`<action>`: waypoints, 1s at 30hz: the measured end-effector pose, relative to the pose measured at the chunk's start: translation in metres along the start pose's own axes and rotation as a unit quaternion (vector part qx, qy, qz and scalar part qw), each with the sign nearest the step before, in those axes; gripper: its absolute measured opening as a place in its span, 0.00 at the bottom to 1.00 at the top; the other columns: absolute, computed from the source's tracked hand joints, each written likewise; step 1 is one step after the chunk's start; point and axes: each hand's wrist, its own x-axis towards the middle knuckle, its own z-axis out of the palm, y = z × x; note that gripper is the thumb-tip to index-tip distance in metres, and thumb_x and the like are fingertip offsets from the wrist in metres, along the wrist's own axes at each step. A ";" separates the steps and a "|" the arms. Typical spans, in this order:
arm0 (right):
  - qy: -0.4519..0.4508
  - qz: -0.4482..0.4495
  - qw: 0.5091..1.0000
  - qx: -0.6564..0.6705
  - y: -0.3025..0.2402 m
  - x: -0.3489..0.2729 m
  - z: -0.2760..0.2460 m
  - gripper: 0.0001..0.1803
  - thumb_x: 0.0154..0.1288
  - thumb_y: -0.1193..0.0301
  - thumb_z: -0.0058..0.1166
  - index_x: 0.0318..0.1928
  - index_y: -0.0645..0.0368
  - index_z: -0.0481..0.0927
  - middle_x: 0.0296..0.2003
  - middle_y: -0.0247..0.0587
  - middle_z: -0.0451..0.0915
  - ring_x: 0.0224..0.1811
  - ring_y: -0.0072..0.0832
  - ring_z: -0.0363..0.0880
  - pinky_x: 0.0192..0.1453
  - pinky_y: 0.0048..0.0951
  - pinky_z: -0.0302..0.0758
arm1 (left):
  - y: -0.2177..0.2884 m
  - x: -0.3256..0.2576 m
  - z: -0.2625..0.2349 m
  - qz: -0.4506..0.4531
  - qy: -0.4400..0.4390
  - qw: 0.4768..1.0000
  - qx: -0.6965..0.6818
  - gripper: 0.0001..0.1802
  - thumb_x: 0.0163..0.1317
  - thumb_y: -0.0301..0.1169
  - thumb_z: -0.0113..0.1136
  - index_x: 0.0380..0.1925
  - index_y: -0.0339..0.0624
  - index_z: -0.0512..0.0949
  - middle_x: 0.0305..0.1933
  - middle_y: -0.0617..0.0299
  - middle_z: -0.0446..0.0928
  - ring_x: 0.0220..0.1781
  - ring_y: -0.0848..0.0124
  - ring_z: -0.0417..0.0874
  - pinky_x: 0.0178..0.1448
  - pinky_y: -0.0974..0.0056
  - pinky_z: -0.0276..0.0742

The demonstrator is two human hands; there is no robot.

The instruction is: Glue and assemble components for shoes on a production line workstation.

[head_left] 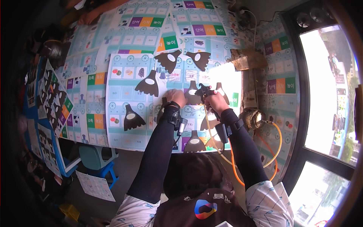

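Observation:
My right hand (216, 103) is wrapped round a small dark spray gun (204, 91), with a pale yellow hose running down from it. Just left of the gun lies a dark brown scalloped cutout (193, 99) with a whitish oval on it. Curled fingers close my left hand (177, 97) low over the table beside that piece; what they hold, if anything, is hidden. Similar cutouts surround my hands: one at the upper left (148, 83), one further back (169, 60), one at far left (133, 118) and one by the near edge (194, 143). Others are partly covered by my forearms.
Printed sheets (128, 68) cover the table. A round spray-stained metal object (252, 118) stands at right, near yellow and orange hoses (280, 145). Behind it lies a brown cardboard piece (247, 60). A window (325, 94) borders the right; a chair (92, 157) stands lower left. Another person's hand (89, 17) is at the far left.

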 end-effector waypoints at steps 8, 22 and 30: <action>-0.005 0.001 1.000 -0.019 0.003 0.000 -0.004 0.12 0.52 0.71 0.49 0.19 0.67 0.77 0.14 0.43 0.77 0.14 0.29 0.75 0.19 0.29 0.71 | 0.000 -0.004 -0.004 -0.010 0.007 1.000 -0.008 0.21 0.53 0.45 0.66 0.39 0.40 0.83 0.50 0.48 0.79 0.57 0.52 0.75 0.64 0.54 0.67; 0.016 -0.037 0.999 -0.036 -0.004 0.000 -0.007 0.09 0.51 0.73 0.48 0.20 0.66 0.76 0.14 0.44 0.76 0.14 0.28 0.73 0.17 0.30 0.68 | 0.001 0.000 -0.004 -0.017 -0.012 1.000 0.001 0.23 0.53 0.46 0.66 0.42 0.40 0.82 0.52 0.48 0.78 0.59 0.53 0.73 0.66 0.54 0.65; -0.007 0.006 1.000 -0.008 0.006 -0.004 0.000 0.10 0.52 0.73 0.47 0.19 0.65 0.76 0.15 0.41 0.76 0.14 0.27 0.74 0.16 0.29 0.68 | -0.001 -0.001 0.001 -0.022 -0.012 1.000 -0.001 0.24 0.53 0.46 0.66 0.42 0.39 0.82 0.52 0.48 0.77 0.60 0.52 0.72 0.66 0.54 0.65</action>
